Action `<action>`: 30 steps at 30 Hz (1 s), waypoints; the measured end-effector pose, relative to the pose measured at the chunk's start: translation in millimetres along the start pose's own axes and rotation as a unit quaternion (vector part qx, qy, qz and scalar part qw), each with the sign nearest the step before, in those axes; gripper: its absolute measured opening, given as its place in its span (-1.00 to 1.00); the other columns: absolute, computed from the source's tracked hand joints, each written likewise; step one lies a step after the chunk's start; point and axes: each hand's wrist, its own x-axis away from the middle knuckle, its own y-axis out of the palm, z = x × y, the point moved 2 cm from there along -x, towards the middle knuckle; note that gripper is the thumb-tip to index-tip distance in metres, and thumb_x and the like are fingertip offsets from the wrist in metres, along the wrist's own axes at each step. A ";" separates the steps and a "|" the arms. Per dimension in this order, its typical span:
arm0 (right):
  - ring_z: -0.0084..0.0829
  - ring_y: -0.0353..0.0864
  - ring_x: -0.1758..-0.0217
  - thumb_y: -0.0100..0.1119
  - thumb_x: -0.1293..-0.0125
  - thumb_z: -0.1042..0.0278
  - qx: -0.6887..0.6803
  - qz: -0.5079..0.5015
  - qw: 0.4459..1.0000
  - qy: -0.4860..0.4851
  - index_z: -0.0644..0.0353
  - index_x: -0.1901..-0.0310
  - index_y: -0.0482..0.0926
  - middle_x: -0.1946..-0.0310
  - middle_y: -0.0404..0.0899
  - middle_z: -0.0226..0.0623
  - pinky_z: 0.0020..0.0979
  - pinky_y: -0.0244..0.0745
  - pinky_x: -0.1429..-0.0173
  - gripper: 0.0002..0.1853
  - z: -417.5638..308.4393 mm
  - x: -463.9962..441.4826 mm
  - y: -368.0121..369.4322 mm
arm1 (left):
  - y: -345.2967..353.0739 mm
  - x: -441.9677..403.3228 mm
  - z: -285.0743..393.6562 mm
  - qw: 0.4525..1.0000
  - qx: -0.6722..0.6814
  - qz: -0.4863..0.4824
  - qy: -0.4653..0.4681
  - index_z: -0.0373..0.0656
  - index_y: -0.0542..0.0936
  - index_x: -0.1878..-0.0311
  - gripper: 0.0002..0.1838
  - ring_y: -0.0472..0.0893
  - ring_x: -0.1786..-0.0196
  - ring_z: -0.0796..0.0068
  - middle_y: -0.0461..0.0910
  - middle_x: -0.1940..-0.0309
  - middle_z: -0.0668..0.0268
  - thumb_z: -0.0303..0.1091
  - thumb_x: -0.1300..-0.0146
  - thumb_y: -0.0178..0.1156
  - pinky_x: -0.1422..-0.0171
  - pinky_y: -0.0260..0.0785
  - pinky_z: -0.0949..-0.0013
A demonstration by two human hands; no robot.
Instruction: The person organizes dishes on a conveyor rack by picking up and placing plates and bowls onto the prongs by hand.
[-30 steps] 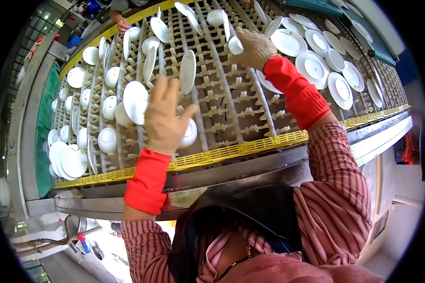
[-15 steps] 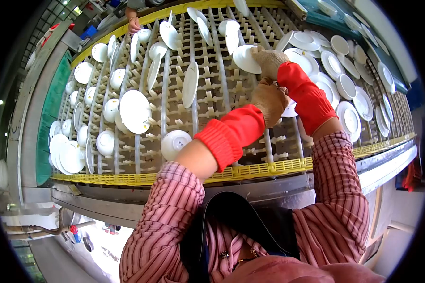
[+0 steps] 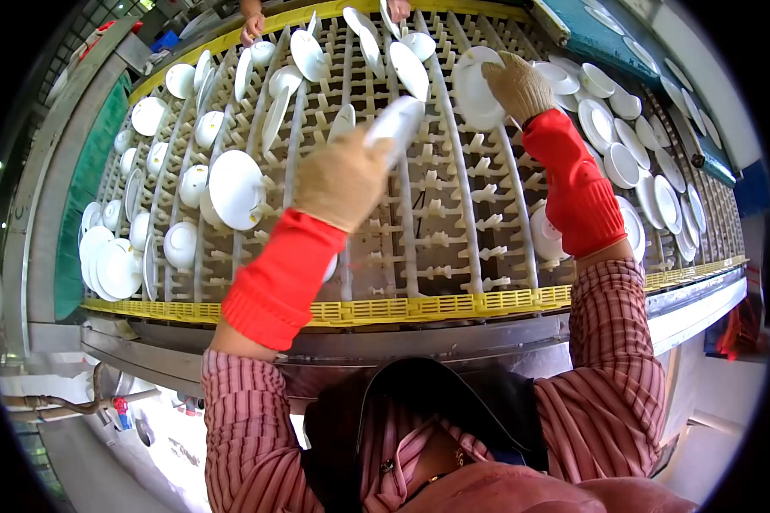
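My left hand (image 3: 340, 178), in a tan glove with a red cuff, grips a tilted white plate (image 3: 398, 124) by its near edge, over the middle of the pegged rack conveyor (image 3: 436, 244). That hand and plate are blurred by motion. Farther off to the right, my right hand (image 3: 522, 85), gloved alike, has its fingers on the edge of a larger white plate (image 3: 477, 90), which stands tilted among the pegs. Close beyond my left hand's plate another white plate (image 3: 409, 72) leans in the rack. A dish (image 3: 329, 267) is mostly hidden behind my left cuff.
Bowls (image 3: 180, 245) and plates (image 3: 236, 190) stand in rows on the left. Overlapping plates (image 3: 629, 141) and bowls crowd the right. A yellow edge strip (image 3: 436, 308) borders the near side. Another person's hands (image 3: 252, 28) show at the far edge. Green curtains (image 3: 90, 222) hang left.
My hands, close together before, have moved apart. The left came back leftward and now holds a plate; the right moved slightly farther away with its plate now more upright. Another person's second hand has appeared.
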 end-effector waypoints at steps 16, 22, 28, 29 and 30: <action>0.13 0.82 -0.32 0.55 -0.32 -0.25 0.077 -0.063 0.993 -0.057 0.25 -0.64 0.46 -0.28 0.79 0.14 0.00 0.72 -0.42 0.02 42.3 45.4 2.8 | -61.3 68.4 23.7 0.996 -0.006 0.069 0.063 -0.36 0.59 -0.55 -0.09 0.89 -0.09 0.02 0.82 -0.19 -0.11 0.30 -0.51 0.43 -0.20 0.76 0.06; 0.27 0.53 -0.66 0.60 -0.30 -0.09 0.191 -0.116 0.974 -0.047 0.32 -0.69 0.37 -0.59 0.57 0.07 0.18 0.29 -0.80 0.05 110.8 49.1 26.6 | -35.2 106.3 73.7 0.984 0.113 -0.107 0.085 -0.43 0.59 -0.50 -0.02 0.77 -0.30 -0.25 0.73 -0.34 -0.22 0.43 -0.55 0.28 -0.52 0.56 -0.13; 0.03 0.72 -0.53 0.51 -0.38 0.06 0.194 -0.132 0.972 -0.005 0.32 -0.43 0.67 -0.50 0.67 0.08 0.07 0.65 -0.52 -0.31 96.1 40.3 16.3 | -29.7 123.3 95.3 0.970 0.185 -0.118 0.107 -0.42 0.63 -0.39 -0.31 0.74 -0.18 -0.29 0.76 -0.19 -0.16 -0.11 -0.39 0.56 -0.24 0.63 -0.08; 0.01 0.78 -0.47 0.48 -0.40 0.08 0.176 -0.173 0.969 0.011 0.33 -0.36 0.72 -0.45 0.72 0.08 0.04 0.73 -0.44 -0.38 84.8 44.1 2.4 | -28.3 124.5 93.7 0.969 0.195 -0.130 0.080 -0.41 0.65 -0.37 -0.34 0.76 -0.14 -0.27 0.77 -0.15 -0.15 -0.12 -0.40 0.55 -0.22 0.63 -0.08; 0.07 0.95 -0.02 0.24 -0.58 0.20 0.218 -0.146 0.961 -0.087 0.26 -0.34 0.78 -0.07 0.89 0.10 0.03 0.84 -0.11 -0.55 82.8 43.4 -3.6 | -26.9 122.5 91.5 0.967 0.206 -0.141 0.054 -0.40 0.66 -0.36 -0.37 0.77 -0.10 -0.26 0.79 -0.11 -0.14 -0.14 -0.40 0.54 -0.19 0.63 -0.07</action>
